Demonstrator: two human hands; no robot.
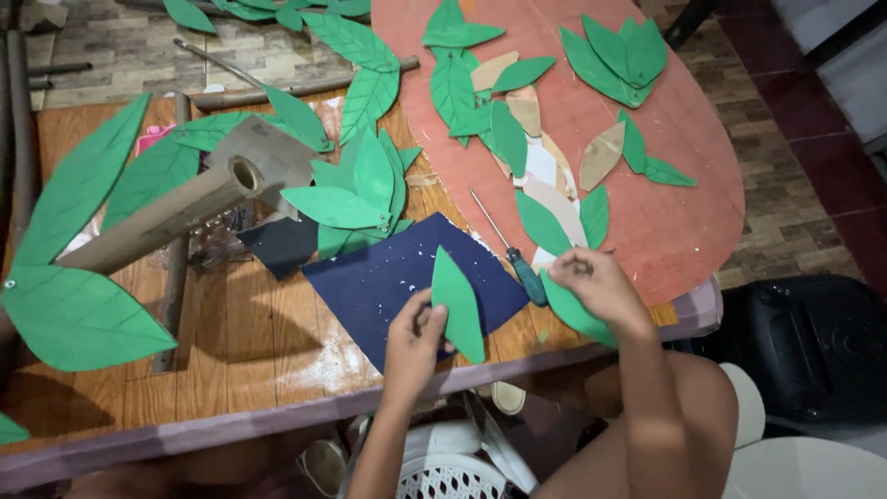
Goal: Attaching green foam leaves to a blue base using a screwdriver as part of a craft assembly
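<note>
wooden plank table [249,333] with a purple edge, brown tiled floor beyond it, white plastic chair [443,467] under the near edge. a large reddish-brown oval board [684,185] covered the right end of the table and served as a layout bed for loose green paper leaves [614,51] and a few tan cardboard leaf cutouts [601,155]

left hand [414,337] pinched a single pointed green paper leaf [457,305] at its lower left edge, thumb and fingers closed on it, leaf stood upright and tilted toward the camera, likely for inspection. leaf sat over a dark blue paper sheet [388,277] speckled with white bits, which looked like a work mat protecting the wood

right hand [596,286] was loosely curled at the board's near edge, fingertips bunched; could not tell if it gripped anything small. it rested on top of another green leaf [573,314] lying flat, probably pinning it down

a teal-handled screwdriver [513,254] lay between the hands, touching the blue sheet's right corner, within easy reach

held leaf: flat, matte mid-green, almond shape, sharp tips both ends, clean cut, no visible veins on this face

left side: a brown cardboard tube [166,217] lay angled with big veined green leaves [78,314] around it
</note>
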